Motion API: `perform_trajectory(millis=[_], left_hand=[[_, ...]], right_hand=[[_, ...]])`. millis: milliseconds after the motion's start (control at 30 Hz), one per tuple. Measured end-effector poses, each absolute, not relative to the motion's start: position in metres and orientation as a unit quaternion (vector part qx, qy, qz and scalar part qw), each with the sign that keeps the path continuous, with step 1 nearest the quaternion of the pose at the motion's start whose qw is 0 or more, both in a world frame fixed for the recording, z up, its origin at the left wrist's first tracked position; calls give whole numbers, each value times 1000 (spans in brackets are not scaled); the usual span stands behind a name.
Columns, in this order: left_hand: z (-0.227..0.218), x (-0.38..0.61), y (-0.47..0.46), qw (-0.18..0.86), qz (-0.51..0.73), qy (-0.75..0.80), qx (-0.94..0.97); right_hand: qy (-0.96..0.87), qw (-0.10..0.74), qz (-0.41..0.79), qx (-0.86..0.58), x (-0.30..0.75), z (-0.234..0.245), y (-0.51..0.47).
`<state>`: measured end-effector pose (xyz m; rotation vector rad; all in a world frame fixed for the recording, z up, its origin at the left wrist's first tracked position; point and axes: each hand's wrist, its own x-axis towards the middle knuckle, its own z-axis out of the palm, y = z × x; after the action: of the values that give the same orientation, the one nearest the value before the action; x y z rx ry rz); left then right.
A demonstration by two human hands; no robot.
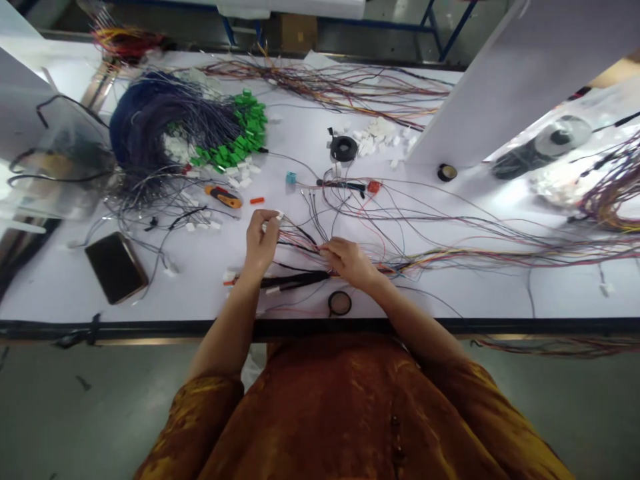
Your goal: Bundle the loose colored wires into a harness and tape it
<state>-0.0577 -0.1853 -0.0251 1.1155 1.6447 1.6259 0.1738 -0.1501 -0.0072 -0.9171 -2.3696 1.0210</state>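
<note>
My left hand (262,241) is raised at the middle of the white workbench (165,293), pinching a small white wire connector (274,219) between its fingertips. Thin dark wires (300,241) run from that connector to the right. My right hand (347,261) lies across the wire bundle (450,257), its fingers closed on thin wires near their ends. Below both hands is a black sleeved cable (295,280). A round tape roll (340,303) sits just in front of my right wrist.
A dark phone (116,267) lies at the left. Further back are a blue wire coil (145,120), green connectors (245,127), an orange-handled screwdriver (223,197), and black tape (344,148). A white panel (515,80) stands at the right. Loose wires spread across the bench.
</note>
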Motion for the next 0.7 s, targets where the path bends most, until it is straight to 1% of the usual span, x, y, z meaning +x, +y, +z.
perform_trajectory(millis=[33, 100, 167, 200, 267, 400, 467, 600, 700], left_hand=[[-27, -59, -184, 288, 601, 624, 408], [-30, -62, -183, 301, 592, 629, 403], [-32, -64, -184, 311, 591, 618, 414], [-33, -65, -184, 316, 593, 612, 418], [-34, -66, -187, 329, 598, 602, 413], [-31, -64, -193, 363, 609, 590, 387], [-30, -63, -196, 373, 595, 598, 386], [-28, -61, -200, 379, 572, 618, 385], [-28, -60, -200, 378, 573, 625, 372]], right_hand=[[-838, 244, 367, -320, 181, -5, -138], [-812, 319, 341, -351, 192, -1, -104], [-790, 346, 282, -419, 195, 1, -60], [-789, 332, 254, -451, 192, 1, -37], [-803, 273, 218, -483, 173, -3, 7], [-854, 159, 196, -455, 94, -15, 59], [-866, 125, 181, -449, 48, -22, 70], [-869, 145, 173, -440, -16, -34, 82], [-869, 172, 199, -420, -24, -39, 90]])
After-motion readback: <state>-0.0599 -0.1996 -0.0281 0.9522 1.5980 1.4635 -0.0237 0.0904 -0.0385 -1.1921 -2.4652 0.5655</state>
